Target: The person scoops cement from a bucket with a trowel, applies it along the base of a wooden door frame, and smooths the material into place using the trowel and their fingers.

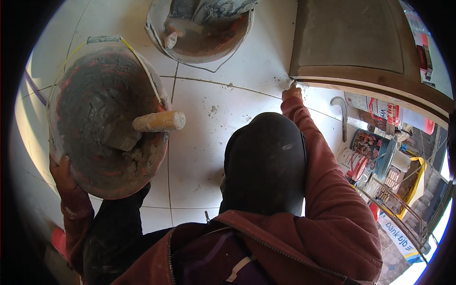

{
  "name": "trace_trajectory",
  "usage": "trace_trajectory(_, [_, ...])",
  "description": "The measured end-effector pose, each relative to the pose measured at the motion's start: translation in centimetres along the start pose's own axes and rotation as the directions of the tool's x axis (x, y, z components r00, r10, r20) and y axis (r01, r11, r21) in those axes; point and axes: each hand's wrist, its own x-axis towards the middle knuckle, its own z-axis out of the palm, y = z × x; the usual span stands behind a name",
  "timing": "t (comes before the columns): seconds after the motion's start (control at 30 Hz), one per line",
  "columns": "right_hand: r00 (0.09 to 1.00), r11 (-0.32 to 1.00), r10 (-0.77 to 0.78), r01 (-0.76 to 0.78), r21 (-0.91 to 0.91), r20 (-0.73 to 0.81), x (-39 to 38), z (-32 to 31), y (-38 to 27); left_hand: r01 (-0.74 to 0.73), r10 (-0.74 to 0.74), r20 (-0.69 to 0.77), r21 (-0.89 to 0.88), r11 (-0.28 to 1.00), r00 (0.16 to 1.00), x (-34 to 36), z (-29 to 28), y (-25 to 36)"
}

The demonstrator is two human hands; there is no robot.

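Note:
A bucket point(90, 90) of grey, wet mortar-like paste leans toward me on the left, its inner wall streaked with red. My left hand point(61, 172) grips its near left side, with the fingers partly hidden behind it. A trowel with a worn wooden handle point(159, 121) rests in the paste, its blade partly buried and the handle sticking out over the right rim. Stretched far forward, my right hand point(291, 91) is closed at the bottom corner of a brown wooden door panel point(351, 38). Whatever its fingers hold there is too small to make out.
A second bucket point(199, 57) with murky water and a grey cloth-like bundle stands ahead. White floor tiles point(204, 142) carry grey crumbs. Right of my arm lie a curved hook-like tool point(343, 116), paint tubs point(354, 163) and other clutter. My knee point(266, 161) rises between my arms.

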Motion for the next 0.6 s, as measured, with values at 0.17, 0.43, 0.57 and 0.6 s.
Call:
trace_trajectory(0.17, [1.000, 1.000, 0.020, -0.020, -0.018, -0.016, -2.4, 0.0, -0.9, 0.049, -0.049, 0.025, -0.022, 0.999, 0.999, -0.6, 0.9, 0.8])
trace_trajectory(0.43, [1.000, 0.998, -0.004, 0.003, -0.056, -0.024, -1.2, -0.6, -0.8, 0.041, -0.040, 0.035, -0.041, 0.998, 0.999, -0.5, 0.9, 0.8])
trace_trajectory(0.57, [0.999, 0.999, 0.036, -0.036, -0.003, -0.015, 0.2, -0.2, -0.2, 0.061, -0.060, 0.016, -0.059, 0.996, 0.998, -0.9, 2.4, 1.5])
trace_trajectory(0.6, [0.998, 0.997, 0.065, -0.064, 0.045, -0.022, 0.9, 0.3, -0.2, 0.059, -0.058, 0.017, -0.058, 0.997, 0.998, -0.7, 2.0, 1.5])
